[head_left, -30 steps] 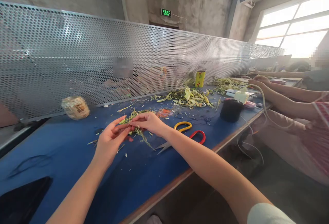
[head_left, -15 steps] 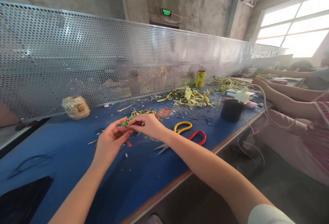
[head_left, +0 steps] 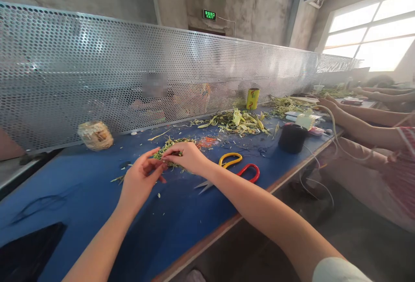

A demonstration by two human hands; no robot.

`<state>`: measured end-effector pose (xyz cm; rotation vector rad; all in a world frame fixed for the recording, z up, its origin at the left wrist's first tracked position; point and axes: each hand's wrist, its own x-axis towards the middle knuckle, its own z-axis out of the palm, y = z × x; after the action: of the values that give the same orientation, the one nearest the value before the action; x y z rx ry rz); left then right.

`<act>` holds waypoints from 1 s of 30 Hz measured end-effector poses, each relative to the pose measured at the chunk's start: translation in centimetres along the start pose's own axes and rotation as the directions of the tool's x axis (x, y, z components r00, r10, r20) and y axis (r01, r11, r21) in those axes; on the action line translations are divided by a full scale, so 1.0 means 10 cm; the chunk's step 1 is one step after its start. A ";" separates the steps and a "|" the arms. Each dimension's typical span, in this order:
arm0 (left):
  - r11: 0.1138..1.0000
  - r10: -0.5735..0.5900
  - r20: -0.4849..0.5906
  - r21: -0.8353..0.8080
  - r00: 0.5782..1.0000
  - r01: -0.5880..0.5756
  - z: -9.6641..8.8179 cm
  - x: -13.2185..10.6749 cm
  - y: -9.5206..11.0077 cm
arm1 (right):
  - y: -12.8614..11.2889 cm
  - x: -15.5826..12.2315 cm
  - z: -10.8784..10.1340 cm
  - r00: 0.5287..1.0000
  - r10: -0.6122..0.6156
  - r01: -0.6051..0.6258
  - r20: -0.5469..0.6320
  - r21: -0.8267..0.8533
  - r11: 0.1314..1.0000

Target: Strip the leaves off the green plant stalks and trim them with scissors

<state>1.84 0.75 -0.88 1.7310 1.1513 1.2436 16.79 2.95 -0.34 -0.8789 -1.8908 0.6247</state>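
Observation:
My right hand (head_left: 185, 156) is closed in a pinch on a small bunch of green plant stems (head_left: 168, 147) that lies on the blue table (head_left: 97, 195). My left hand (head_left: 140, 179) is just left of it, thumb and fingers curled and partly apart, fingertips meeting the right hand's at the stems. Whether the left fingers grip a stem is hidden. Scissors with one yellow and one red handle (head_left: 231, 169) lie on the table right of my right wrist.
A perforated metal screen (head_left: 97, 70) runs along the table's far side. A bagged bundle (head_left: 95, 135) sits by it. Further right are a pile of yellow-green husks (head_left: 238, 121), a yellow can (head_left: 252, 99) and a black spool (head_left: 292, 138). Another person's arms (head_left: 356, 122) reach in at right.
The dangling stem that hung below my right hand is no longer hanging; both hands have shifted slightly and my left fingers have loosened a little. The neighbour's arms moved slightly.

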 end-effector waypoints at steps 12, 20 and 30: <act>0.994 -0.045 -0.049 -0.102 0.998 0.040 0.02 -0.03 0.02 | 0.07 -0.01 0.09 0.999 0.040 -0.040 -0.003 0.057 0.998; 0.923 -0.190 -0.062 -0.352 0.980 0.156 0.06 -0.03 0.06 | 0.09 0.00 0.12 0.995 0.053 -0.046 -0.082 0.085 0.995; 1.000 0.006 -0.075 0.022 0.997 -0.004 0.04 -0.04 0.04 | 0.09 0.01 0.13 0.993 0.080 -0.068 -0.089 0.134 0.989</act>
<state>2.28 0.25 -0.77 1.7170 1.2090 1.3139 15.91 3.47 -1.54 -0.8816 -1.7189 0.7312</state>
